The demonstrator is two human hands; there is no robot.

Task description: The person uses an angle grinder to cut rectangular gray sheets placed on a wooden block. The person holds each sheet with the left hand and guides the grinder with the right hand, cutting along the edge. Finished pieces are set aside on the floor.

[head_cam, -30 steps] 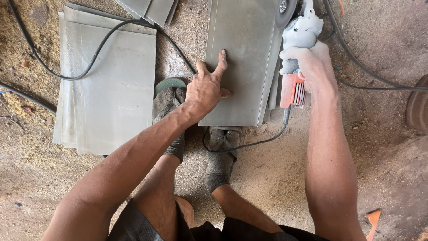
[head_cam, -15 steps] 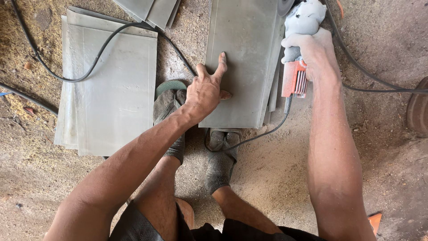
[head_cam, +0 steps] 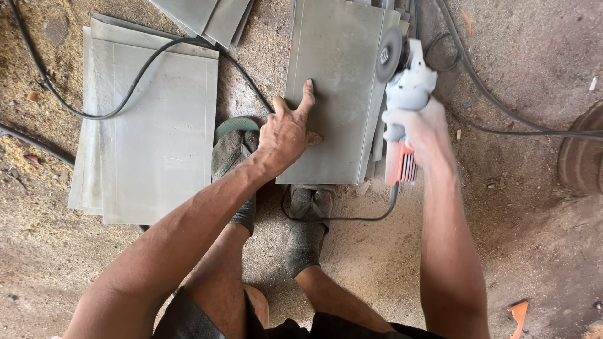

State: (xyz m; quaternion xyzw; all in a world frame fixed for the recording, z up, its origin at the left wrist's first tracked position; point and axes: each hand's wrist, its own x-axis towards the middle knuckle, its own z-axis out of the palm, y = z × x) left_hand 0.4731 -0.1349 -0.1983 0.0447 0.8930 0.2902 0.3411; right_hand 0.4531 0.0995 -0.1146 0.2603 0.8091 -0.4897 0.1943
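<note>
My left hand [head_cam: 286, 135] lies flat on the near left part of a grey metal sheet [head_cam: 339, 69] that rests on the dusty ground, fingers spread. My right hand [head_cam: 419, 129] grips the body of an angle grinder [head_cam: 402, 100] with a grey head and orange rear. Its disc [head_cam: 388, 53] stands at the sheet's right edge, above a stack of more sheets. The grinder's black cable [head_cam: 339, 218] loops under my feet [head_cam: 304, 232], which stand just below the sheet.
A second pile of grey sheets [head_cam: 154, 125] lies to the left with a black cable [head_cam: 94, 113] across it. More sheets [head_cam: 207, 16] lie at the top. Cables [head_cam: 502, 119] run right toward a rusty round part [head_cam: 581, 157]. Sawdust covers the ground.
The view has shifted so the grinder's disc now shows fully. My right hand with the grinder has drawn slightly back along the sheet's right edge. My left hand stays pressed on the sheet.
</note>
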